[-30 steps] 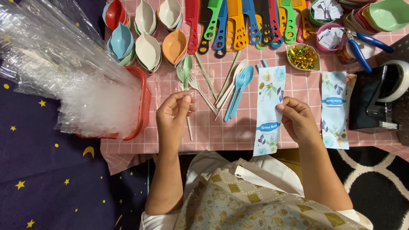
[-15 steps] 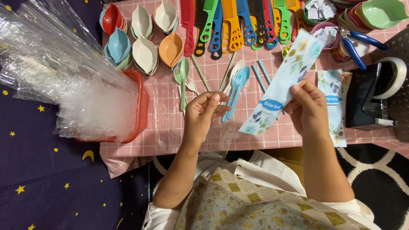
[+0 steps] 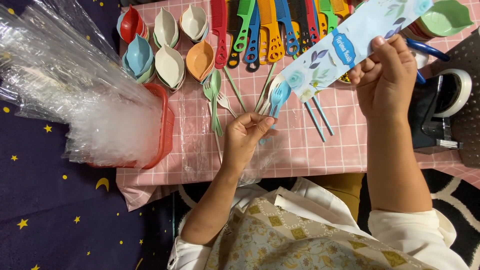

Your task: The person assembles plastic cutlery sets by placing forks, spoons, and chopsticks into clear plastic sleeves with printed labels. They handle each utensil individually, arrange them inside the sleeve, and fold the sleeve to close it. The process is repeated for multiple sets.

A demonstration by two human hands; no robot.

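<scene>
Bare tablecloth (image 3: 345,145) between cutlery (image 3: 216,100) and tape dispenser (image 3: 440,115)

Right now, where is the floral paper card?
In the head view, upper right: the right hand holds the floral paper card tilted above the combs, left of the tape dispenser.

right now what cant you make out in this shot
- Floral card in the right hand: far end cut off by the top edge, head view.
- Combs: tops cut off by the same edge.
- Red basket: its inside is hidden by clear bags.
- What the left hand pinches: too thin to tell.
</scene>
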